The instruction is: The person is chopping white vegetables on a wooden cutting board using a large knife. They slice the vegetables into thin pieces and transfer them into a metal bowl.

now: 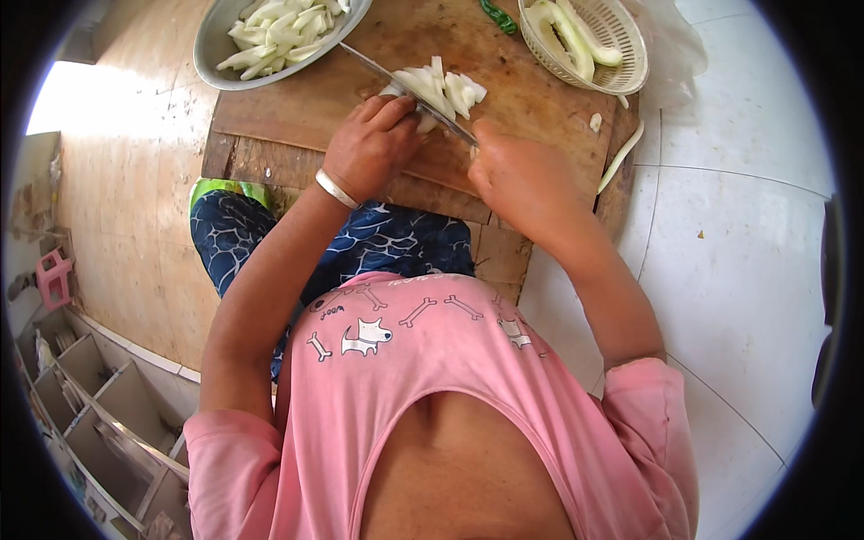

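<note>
My right hand (520, 175) is wrapped round the handle of a knife (382, 72), whose blade points away to the far left. Curled fingers of my left hand (371, 148) press down on a pale vegetable piece (427, 122) right beside the blade; most of that piece is hidden under the hand. Just past the blade lies a small heap of whitish-green vegetable slices (447, 87). All of this rests on a worn wooden board (297, 117). More cut slices (283, 34) fill a metal bowl (209, 58) at the far left.
A cream plastic basket (641, 67) at the far right holds long hollowed vegetable pieces (580, 45). Near it lie a green pepper (498, 16), a pale strip (621, 157) at the board's right edge and a clear plastic bag (675, 54). A pink stool (54, 279) stands far left.
</note>
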